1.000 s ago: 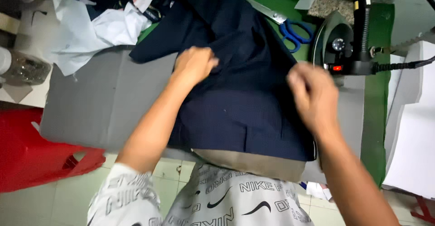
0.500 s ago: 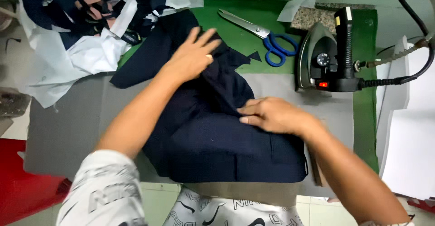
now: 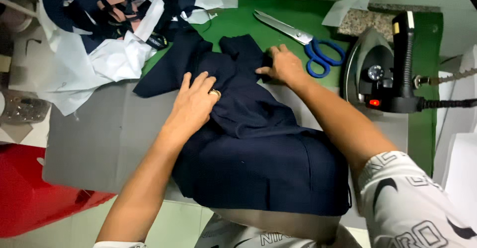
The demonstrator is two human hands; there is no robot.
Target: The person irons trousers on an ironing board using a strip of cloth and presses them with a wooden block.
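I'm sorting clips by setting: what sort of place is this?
Probably a garment pressing station in a sewing workshop: both hands smooth a navy garment on a grey padded board, with a steam iron, blue-handled scissors and a pile of cut fabric pieces nearby.

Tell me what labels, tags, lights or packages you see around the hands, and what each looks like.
Woven label: small dark strip with pale lettering, in the fabric pile at upper left.
Indicator light: small red glowing rectangle on the iron's black base, at right.
Clear bag: crinkled, at far left edge.
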